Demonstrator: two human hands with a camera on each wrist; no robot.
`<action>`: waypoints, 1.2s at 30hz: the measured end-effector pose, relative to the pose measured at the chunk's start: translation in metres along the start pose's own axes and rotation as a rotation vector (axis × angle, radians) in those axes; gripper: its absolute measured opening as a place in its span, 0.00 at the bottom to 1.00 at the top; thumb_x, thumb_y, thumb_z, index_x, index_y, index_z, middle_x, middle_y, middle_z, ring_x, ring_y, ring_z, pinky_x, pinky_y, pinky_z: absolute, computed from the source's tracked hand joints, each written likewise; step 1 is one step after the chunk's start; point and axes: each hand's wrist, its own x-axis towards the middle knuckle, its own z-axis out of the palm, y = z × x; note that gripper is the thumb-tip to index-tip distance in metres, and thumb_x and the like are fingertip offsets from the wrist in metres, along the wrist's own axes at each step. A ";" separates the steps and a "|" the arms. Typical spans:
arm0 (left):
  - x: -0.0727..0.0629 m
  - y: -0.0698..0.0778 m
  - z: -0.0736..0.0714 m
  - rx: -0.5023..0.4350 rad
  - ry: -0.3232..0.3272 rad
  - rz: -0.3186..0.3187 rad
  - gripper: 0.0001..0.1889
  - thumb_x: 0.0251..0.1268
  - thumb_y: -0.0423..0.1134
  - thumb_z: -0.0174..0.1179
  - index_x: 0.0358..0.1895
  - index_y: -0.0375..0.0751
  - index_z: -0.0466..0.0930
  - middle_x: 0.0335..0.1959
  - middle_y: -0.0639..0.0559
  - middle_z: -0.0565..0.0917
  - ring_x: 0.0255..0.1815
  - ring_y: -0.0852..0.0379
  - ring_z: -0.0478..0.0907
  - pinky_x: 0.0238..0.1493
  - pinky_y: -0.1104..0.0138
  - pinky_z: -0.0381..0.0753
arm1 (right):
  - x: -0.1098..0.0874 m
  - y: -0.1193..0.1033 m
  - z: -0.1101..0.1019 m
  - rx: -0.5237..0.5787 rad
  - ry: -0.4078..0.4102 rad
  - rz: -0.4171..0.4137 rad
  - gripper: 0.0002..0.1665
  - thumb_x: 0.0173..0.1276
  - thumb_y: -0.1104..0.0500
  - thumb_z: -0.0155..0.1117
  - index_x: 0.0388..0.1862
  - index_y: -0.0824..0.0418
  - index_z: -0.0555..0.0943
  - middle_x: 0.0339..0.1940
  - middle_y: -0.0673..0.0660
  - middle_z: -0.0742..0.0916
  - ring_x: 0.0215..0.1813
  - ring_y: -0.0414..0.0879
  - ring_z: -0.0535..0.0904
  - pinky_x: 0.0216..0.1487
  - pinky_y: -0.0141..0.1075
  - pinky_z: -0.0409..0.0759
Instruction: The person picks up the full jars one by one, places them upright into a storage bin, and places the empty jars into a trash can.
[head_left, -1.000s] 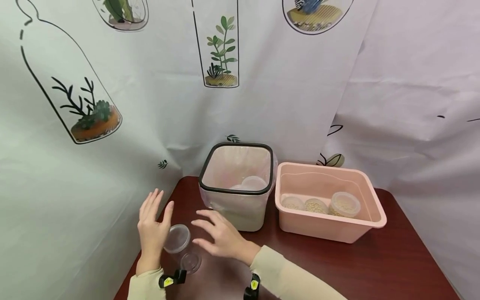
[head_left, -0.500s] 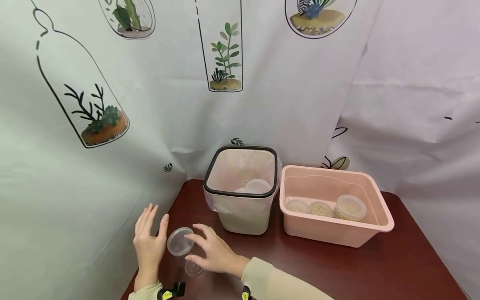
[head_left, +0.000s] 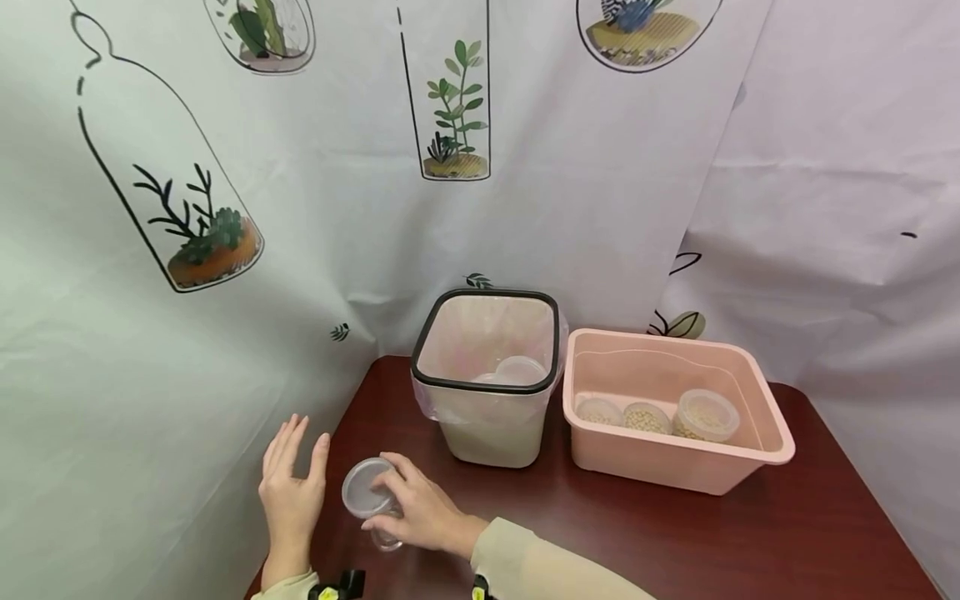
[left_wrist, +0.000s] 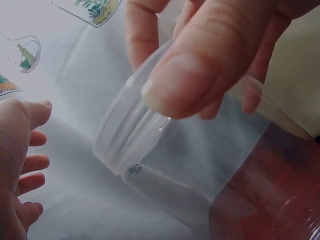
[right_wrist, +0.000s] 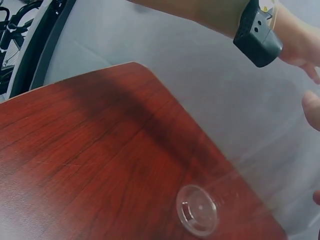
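A clear plastic jar (left_wrist: 172,192) with a translucent lid (head_left: 365,488) stands on the dark red table at the left. Through its clear wall no contents show. My right hand (head_left: 423,507) grips the jar at the top from the right, its thumb (left_wrist: 182,85) against the lid's rim in the left wrist view. The round base (right_wrist: 197,210) shows on the tabletop in the right wrist view. To the left of the jar, apart from it, my left hand (head_left: 292,492) is raised with its fingers straight and the thumb spread.
Behind the jar stands a white bin (head_left: 491,433) with a black rim and a plastic liner; round translucent containers (head_left: 520,371) lie inside. A pink tub (head_left: 660,462) beside it holds lidded jars of pale grains (head_left: 707,417). A printed curtain (head_left: 570,208) hangs around the table (head_left: 600,542).
My right hand has moved left onto the jar's top and closed on it. My left hand has drifted slightly left and down, away from the jar. The head view has shifted a little.
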 end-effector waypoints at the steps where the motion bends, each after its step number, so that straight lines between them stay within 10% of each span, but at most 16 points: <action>1: 0.000 0.000 0.001 0.004 -0.005 -0.003 0.22 0.48 0.29 0.68 0.52 0.33 0.80 0.54 0.39 0.78 0.59 0.42 0.70 0.63 0.58 0.63 | 0.000 0.000 0.000 -0.004 0.005 -0.002 0.25 0.53 0.44 0.72 0.44 0.53 0.73 0.61 0.59 0.70 0.55 0.41 0.74 0.50 0.22 0.71; 36: 0.005 0.005 0.017 -0.001 -0.106 -0.013 0.23 0.52 0.31 0.66 0.55 0.33 0.77 0.59 0.39 0.74 0.63 0.44 0.66 0.64 0.56 0.61 | 0.023 0.002 -0.092 0.081 0.183 -0.200 0.29 0.50 0.51 0.75 0.48 0.58 0.74 0.60 0.63 0.71 0.57 0.47 0.73 0.54 0.30 0.72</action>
